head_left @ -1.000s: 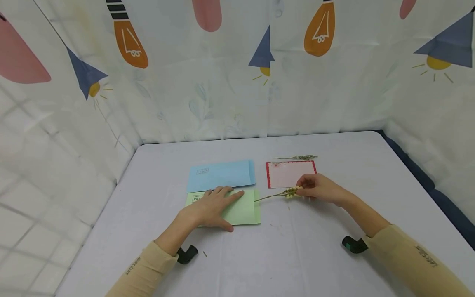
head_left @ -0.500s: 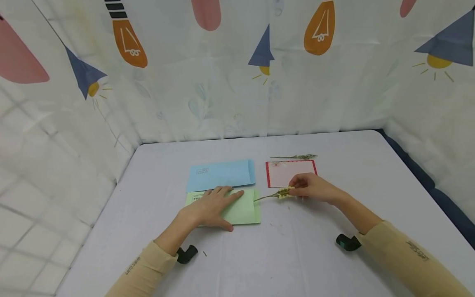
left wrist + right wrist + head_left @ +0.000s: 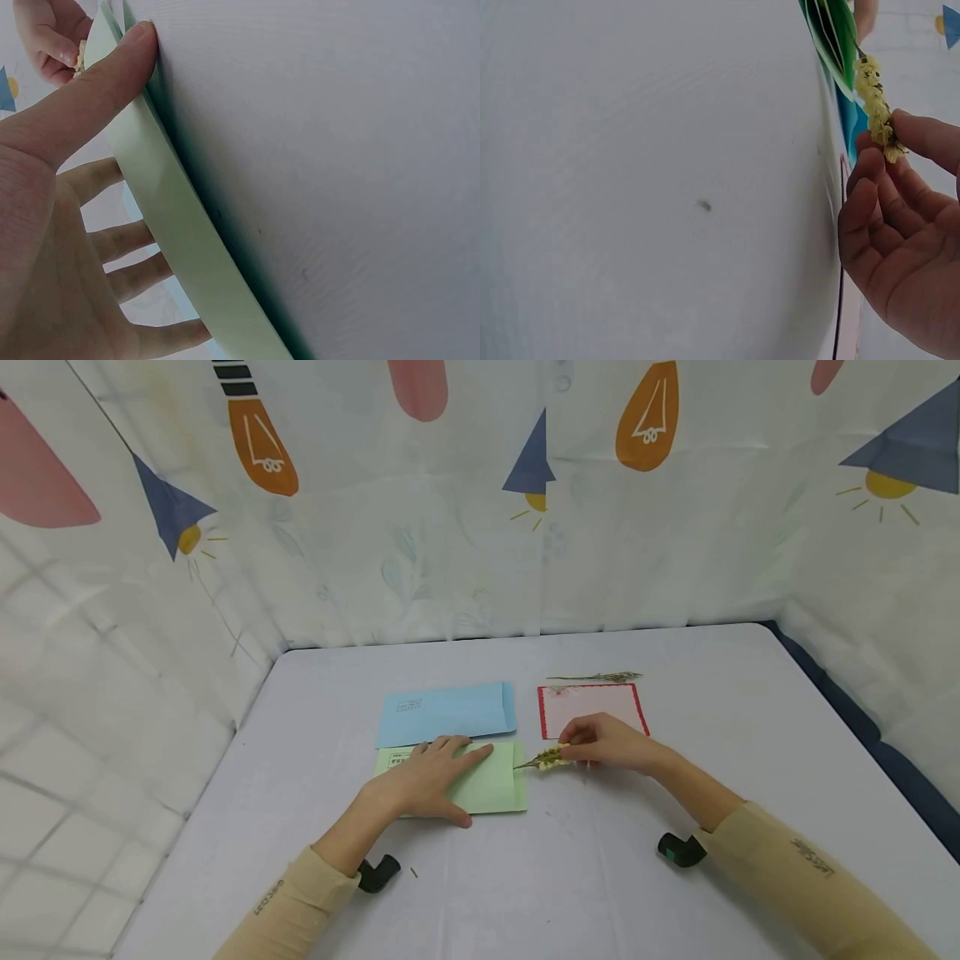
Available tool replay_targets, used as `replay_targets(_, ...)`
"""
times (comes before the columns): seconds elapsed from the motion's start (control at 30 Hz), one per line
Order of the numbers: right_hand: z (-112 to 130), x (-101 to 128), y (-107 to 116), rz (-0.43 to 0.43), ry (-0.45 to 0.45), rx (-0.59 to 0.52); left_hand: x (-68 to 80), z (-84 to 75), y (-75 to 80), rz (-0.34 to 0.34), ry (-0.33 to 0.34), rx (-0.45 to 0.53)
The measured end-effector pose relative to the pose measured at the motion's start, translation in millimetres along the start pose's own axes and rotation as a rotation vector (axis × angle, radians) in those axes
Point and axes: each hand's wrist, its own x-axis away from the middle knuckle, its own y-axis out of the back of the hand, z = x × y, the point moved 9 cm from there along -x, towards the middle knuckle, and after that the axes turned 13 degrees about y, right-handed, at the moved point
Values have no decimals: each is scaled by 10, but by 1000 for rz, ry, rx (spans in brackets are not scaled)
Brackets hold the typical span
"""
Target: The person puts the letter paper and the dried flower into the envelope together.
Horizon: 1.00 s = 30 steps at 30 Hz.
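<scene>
One flower sprig (image 3: 553,757) — pinched by right hand (image 3: 607,743), stem (image 3: 526,765) at mouth of green envelope (image 3: 489,783); left hand (image 3: 422,782), fingers spread, rests on it

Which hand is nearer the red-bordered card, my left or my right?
Right. Your right hand is by the near edge of the red-bordered card, pinching the yellow flower sprig; your left hand is farther left, on the green envelope.

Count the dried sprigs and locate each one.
2: one yellow sprig, pinched by the right hand at the green envelope; one greenish sprig, beyond the red-bordered card. Any inside that envelope would be hidden.
</scene>
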Motion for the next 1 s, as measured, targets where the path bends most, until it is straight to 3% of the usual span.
replay_targets(1.0, 113, -138, -316, 56, 39, -44, 0, -8, -1, 5, 8, 13)
